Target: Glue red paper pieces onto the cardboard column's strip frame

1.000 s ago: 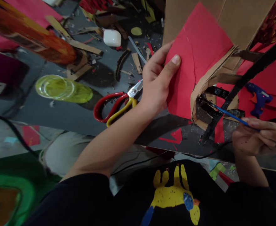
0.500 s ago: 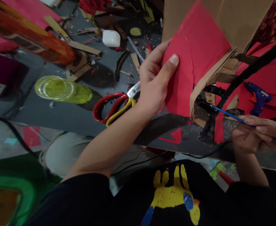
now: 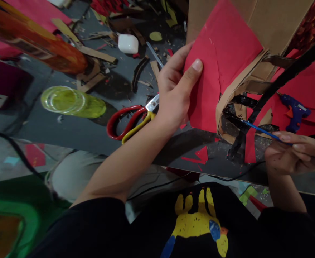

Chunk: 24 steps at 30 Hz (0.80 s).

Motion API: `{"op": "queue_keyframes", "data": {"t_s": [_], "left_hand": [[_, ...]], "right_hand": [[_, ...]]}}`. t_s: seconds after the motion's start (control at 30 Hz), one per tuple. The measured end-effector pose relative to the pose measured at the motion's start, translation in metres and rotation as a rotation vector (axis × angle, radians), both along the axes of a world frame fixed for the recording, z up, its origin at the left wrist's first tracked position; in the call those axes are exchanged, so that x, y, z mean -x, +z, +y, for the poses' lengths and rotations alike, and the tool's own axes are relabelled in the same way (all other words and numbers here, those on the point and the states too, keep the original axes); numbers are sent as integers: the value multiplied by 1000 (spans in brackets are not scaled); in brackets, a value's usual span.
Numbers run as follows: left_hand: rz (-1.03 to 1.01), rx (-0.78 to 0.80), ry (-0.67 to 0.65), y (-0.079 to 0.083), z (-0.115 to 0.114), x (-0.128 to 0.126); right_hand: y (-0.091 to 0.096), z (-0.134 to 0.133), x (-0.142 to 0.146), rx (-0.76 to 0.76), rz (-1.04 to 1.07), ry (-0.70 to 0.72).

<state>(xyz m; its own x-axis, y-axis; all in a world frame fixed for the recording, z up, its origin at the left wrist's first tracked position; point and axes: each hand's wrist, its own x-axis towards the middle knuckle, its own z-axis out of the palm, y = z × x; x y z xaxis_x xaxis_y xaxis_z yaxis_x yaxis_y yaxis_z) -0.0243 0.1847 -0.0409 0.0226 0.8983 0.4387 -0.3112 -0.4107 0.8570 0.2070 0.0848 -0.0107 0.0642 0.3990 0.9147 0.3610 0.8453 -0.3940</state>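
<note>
My left hand (image 3: 177, 84) is closed on the edge of a cardboard piece faced with red paper (image 3: 219, 68), thumb on the red side and fingers behind. Cardboard strips (image 3: 239, 86) run from its right edge to a black-painted bar (image 3: 281, 80). In my right hand (image 3: 294, 154) is a thin blue paintbrush (image 3: 265, 132), pinched between thumb and fingers. Its tip reaches into the strip frame and touches a part wet with black paint (image 3: 232, 117). Red and yellow-handled scissors (image 3: 130, 123) lie beside my left forearm, their blades partly hidden.
A blue glue gun (image 3: 295, 111) lies on red paper at the right. To the left are a glass jar (image 3: 73, 102) with yellow-green contents, a white case (image 3: 128, 43), an orange-painted cylinder (image 3: 39, 43) and cardboard scraps (image 3: 97, 54). A cable (image 3: 15, 150) crosses the table's front edge.
My left hand and the red-faced piece have shifted very slightly to the left. The brush stays at nearly the same spot inside the frame.
</note>
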Motion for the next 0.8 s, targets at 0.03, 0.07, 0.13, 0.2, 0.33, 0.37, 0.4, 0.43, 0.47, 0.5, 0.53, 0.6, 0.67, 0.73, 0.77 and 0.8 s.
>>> {"op": "queue_keyframes", "data": {"t_s": [0.03, 0.07, 0.13, 0.2, 0.33, 0.37, 0.4, 0.43, 0.47, 0.5, 0.53, 0.6, 0.67, 0.73, 0.77, 0.8], "left_hand": [[-10, 21, 5, 1, 0, 0], [-21, 34, 1, 1, -1, -1], [-42, 42, -17, 4, -3, -2], [-57, 45, -30, 7, -6, -2], [-37, 30, -11, 10, -8, -2], [-21, 24, -7, 10, -7, -1], [-5, 20, -6, 9, -7, -1], [1, 17, -9, 8, -6, -1], [-4, 13, -11, 7, -5, -1], [-20, 16, -8, 6, -4, -1], [-40, 25, -4, 6, -4, -1], [-79, 41, 7, 6, -5, -2], [-95, 61, 14, 9, -6, -3], [-108, 66, 9, 12, -9, -4], [-116, 70, 8, 13, -10, -4], [-123, 74, 6, 14, -11, -4]], "right_hand": [[0, 0, 0, 2, 1, -1], [-1, 0, 0, 5, 3, -3], [-1, 1, 0, -9, 5, -5], [-1, 2, 1, -21, 10, -16], [-1, 2, 1, -36, 9, -28], [0, 2, 1, -25, 4, -28], [0, 2, 0, -15, -1, -26], [0, 2, 0, -7, -2, -27], [0, 2, 0, -1, -3, -25], [1, 2, -1, -3, -3, -22], [1, 1, -1, -2, -3, -23], [1, 2, -1, 9, -18, -24], [1, 2, -1, 25, -23, -26], [1, 1, -2, 16, -10, -26], [1, 1, -3, 18, -7, -23], [1, 0, -4, 29, -8, -20]]}}
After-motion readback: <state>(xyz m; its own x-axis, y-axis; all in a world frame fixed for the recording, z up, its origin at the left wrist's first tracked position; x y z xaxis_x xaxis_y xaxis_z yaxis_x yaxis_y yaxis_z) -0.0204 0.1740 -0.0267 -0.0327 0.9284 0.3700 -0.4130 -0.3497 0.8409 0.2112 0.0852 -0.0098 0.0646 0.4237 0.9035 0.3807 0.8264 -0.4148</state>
